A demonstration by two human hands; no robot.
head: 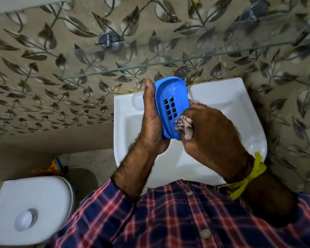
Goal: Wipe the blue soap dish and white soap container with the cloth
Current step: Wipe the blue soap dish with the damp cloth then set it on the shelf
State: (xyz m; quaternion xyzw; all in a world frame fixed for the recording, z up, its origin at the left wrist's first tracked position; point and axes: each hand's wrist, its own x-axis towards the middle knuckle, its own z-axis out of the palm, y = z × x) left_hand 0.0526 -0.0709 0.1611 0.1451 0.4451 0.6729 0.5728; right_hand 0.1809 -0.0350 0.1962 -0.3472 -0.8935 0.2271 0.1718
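My left hand (151,115) grips the blue soap dish (170,93) by its left edge and holds it tilted above the white washbasin (240,111). The dish is oval with a block of square drain holes in its middle. A small pale patterned cloth (184,127) is bunched in my right hand (213,136) and pressed against the dish's lower end. Most of the cloth is hidden inside my fist. The white soap container is not in view.
A glass shelf (150,66) on chrome brackets juts from the leaf-patterned tile wall just above the basin. A white toilet cistern (30,208) with a round flush button stands at the lower left. An orange item (52,168) lies on the floor behind it.
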